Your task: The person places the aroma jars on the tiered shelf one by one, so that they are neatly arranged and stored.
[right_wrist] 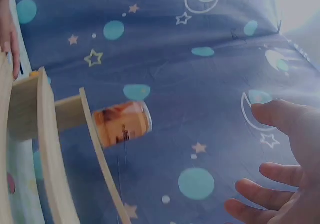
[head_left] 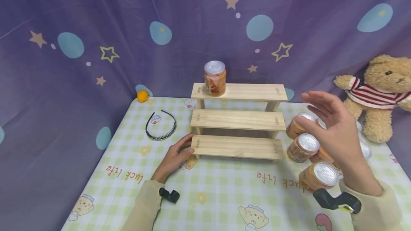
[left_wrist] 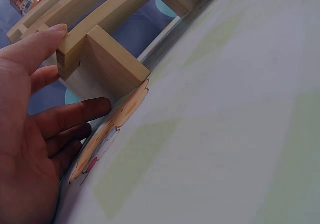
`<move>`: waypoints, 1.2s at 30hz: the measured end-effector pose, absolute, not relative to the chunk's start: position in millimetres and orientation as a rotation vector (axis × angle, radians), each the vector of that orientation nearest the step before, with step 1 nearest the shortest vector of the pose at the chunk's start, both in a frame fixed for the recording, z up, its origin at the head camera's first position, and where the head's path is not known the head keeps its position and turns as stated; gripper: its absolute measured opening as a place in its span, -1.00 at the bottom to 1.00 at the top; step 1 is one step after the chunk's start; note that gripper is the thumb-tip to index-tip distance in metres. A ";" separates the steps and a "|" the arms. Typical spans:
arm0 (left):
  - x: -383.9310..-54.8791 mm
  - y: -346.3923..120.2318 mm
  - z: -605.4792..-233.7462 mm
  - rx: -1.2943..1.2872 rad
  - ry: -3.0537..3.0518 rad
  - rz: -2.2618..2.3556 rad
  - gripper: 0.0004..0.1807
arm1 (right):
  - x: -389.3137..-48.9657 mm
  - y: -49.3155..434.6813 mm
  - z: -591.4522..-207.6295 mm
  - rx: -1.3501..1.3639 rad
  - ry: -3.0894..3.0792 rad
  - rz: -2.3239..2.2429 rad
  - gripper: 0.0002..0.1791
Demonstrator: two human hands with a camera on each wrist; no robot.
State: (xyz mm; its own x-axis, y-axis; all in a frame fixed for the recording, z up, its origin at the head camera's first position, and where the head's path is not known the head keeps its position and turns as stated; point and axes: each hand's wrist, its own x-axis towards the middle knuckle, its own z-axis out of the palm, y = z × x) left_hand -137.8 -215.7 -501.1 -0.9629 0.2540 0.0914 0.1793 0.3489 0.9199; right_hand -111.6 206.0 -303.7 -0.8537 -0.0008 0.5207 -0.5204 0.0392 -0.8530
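A three-tier wooden shelf (head_left: pixel 237 120) stands on the table. My left hand (head_left: pixel 176 158) holds the left end of its lowest board; in the left wrist view the thumb (left_wrist: pixel 47 38) lies against the board's corner while the lower fingers extend beside the leg. On the top tier, at the left, a can with a silver lid (head_left: pixel 215 79) stands upright. My right hand (head_left: pixel 337 127) is raised with nothing in it, thumb and fingers spread apart. Below and around it, right of the shelf, several similar cans (head_left: pixel 300 149) are grouped, partly hidden by the hand and forearm.
A black headband (head_left: pixel 160 138) lies left of the shelf, with a small yellow-orange ball (head_left: pixel 142 96) at the far left corner. A teddy bear (head_left: pixel 375 99) in a striped shirt sits at the back right. Behind everything hangs a purple curtain (head_left: pixel 199 10); a checked cloth (head_left: pixel 218 195) covers the table.
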 end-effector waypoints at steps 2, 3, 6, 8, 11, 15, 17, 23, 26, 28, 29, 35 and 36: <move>-137.7 -215.6 -501.8 0.412 2.518 1.716 -0.38 | -106.7 214.8 -310.1 0.556 -1.911 1.888 -0.32; -137.7 -215.3 -501.6 0.411 2.514 1.720 -0.38 | -104.3 219.0 -313.2 0.570 -1.897 1.894 -0.32; -137.8 -215.3 -501.5 0.414 2.502 1.729 -0.37 | -96.6 229.7 -321.5 0.576 -1.897 1.882 -0.29; -137.8 -214.9 -501.0 0.409 2.496 1.731 -0.37 | -91.2 236.2 -327.0 0.565 -1.922 1.845 -0.28; -137.7 -214.5 -500.7 0.402 2.487 1.737 -0.37 | -82.9 244.6 -335.9 0.531 -1.982 1.757 -0.25; -137.5 -214.2 -500.4 0.385 2.484 1.737 -0.37 | -72.1 254.6 -349.2 0.451 -2.075 1.591 -0.25; -137.5 -214.3 -500.5 0.385 2.489 1.731 -0.38 | -66.7 259.5 -356.8 0.386 -2.136 1.494 -0.23; -137.1 -214.9 -500.6 0.375 2.501 1.723 -0.38 | -50.2 277.5 -384.4 0.097 -2.306 1.345 -0.22; -137.0 -214.7 -500.2 0.371 2.499 1.723 -0.38 | -42.1 288.2 -399.0 -0.034 -2.365 1.356 -0.25; -137.0 -214.6 -500.0 0.368 2.499 1.722 -0.37 | -37.2 294.0 -407.7 -0.101 -2.401 1.378 -0.27; -137.0 -214.5 -499.9 0.366 2.498 1.722 -0.37 | -35.1 296.0 -411.9 -0.129 -2.417 1.393 -0.27; -137.1 -213.8 -498.8 0.349 2.485 1.729 -0.36 | -26.4 298.4 -435.2 -0.193 -2.484 1.372 -0.25; -137.5 -213.6 -498.9 0.349 2.483 1.730 -0.36 | -25.5 297.9 -439.0 -0.190 -2.486 1.355 -0.24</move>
State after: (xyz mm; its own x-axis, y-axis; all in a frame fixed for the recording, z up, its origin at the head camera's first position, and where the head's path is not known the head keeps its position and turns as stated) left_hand -137.5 -213.6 -498.9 -0.9692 0.2406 0.0523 0.1324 0.3301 0.9346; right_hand -25.5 297.9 -439.0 -0.9453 0.2575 0.2002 -0.0287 0.5459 -0.8374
